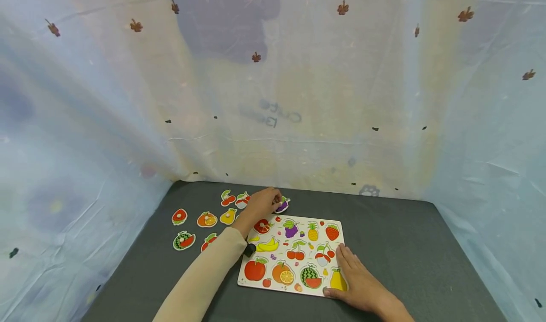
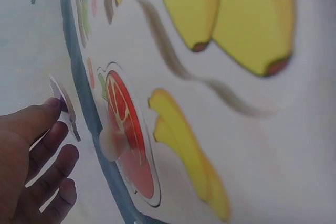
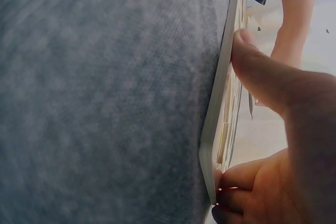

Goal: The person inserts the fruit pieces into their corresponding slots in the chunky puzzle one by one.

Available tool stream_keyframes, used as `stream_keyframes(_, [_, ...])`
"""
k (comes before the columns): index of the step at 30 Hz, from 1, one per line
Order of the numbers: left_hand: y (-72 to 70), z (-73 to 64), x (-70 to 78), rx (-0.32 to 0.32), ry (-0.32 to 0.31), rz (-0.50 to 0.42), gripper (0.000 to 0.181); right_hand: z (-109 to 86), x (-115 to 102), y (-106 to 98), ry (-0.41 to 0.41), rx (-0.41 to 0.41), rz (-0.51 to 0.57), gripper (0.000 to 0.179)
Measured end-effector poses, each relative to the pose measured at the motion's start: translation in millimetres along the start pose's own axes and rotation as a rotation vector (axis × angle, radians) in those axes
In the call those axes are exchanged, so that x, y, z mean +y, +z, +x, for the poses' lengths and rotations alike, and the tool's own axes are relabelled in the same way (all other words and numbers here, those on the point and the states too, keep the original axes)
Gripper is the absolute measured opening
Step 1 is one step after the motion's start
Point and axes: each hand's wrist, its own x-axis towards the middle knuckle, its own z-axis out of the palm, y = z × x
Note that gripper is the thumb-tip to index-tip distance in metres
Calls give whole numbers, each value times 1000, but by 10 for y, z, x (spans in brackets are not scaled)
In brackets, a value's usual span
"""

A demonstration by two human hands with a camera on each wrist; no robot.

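Note:
At the board's far edge my left hand (image 1: 263, 202) pinches a grape puzzle piece (image 1: 283, 205) between thumb and fingers. The left wrist view shows this piece edge-on, a thin plate with purple on it. A white fruit puzzle board (image 1: 294, 261) lies below, printed with bananas, cherries, an apple and other fruits. In its upper left slot sits a red cut-fruit piece (image 2: 125, 124) with a pale knob. Straight fingers of my right hand (image 1: 359, 278) rest along the board's right edge, its thumb at the near edge. That hand partly covers the yellow pear picture.
Left of the board lie loose knobbed pieces: a watermelon (image 1: 184, 240), an orange (image 1: 206, 219), a pear (image 1: 228, 216), cherries (image 1: 228, 198) and others. An apple piece (image 1: 208, 242) is partly behind the left sleeve (image 1: 202, 281). A patterned curtain (image 1: 298, 85) surrounds the grey table (image 1: 396, 251).

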Motion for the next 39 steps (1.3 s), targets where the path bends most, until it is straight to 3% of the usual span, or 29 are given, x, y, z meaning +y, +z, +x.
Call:
stream_keyframes(18, [-162,-289,114,43,42,-66,15,-23,-15,-5,-21,15,5,126])
stream_keyframes(27, [-127,-376,141,30,44,-87,16,-30,-25,-17,-27,6,12,125])
stream_keyframes(39, [-95,-455,246,14,96,-74,15,-32,-13,-10,-41,11,28,125])
